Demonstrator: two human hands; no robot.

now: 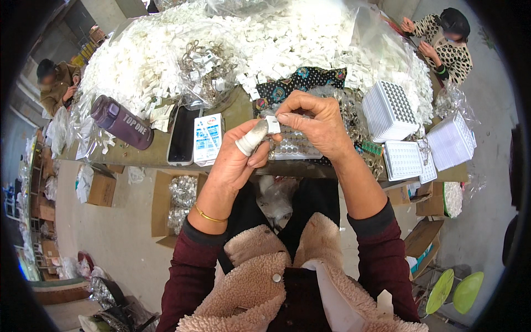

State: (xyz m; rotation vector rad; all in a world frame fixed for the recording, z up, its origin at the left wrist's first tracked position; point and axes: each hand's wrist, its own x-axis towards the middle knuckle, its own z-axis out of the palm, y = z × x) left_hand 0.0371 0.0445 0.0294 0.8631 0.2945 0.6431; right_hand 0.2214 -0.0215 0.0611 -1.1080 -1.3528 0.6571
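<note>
My left hand (239, 149) is closed in a pinch on a small white card (272, 125), its thumb wrapped in a dirty white finger cover (251, 138). From the other side my right hand (315, 124) pinches at the same card's edge, thumb against bent forefinger. Whatever else sits between the right fingertips is too small to make out. Just below and behind the hands lies a tray of round metallic pieces (296, 145). A black cloth with coloured patterns (310, 77) lies past the right hand.
A huge heap of small white cards (276, 41) covers the table's far side. Left stand a purple bottle (123, 123), a phone (182, 135) and a white-blue box (208, 138). Stacked white trays (390, 112) stand right. Two other people sit at the far corners.
</note>
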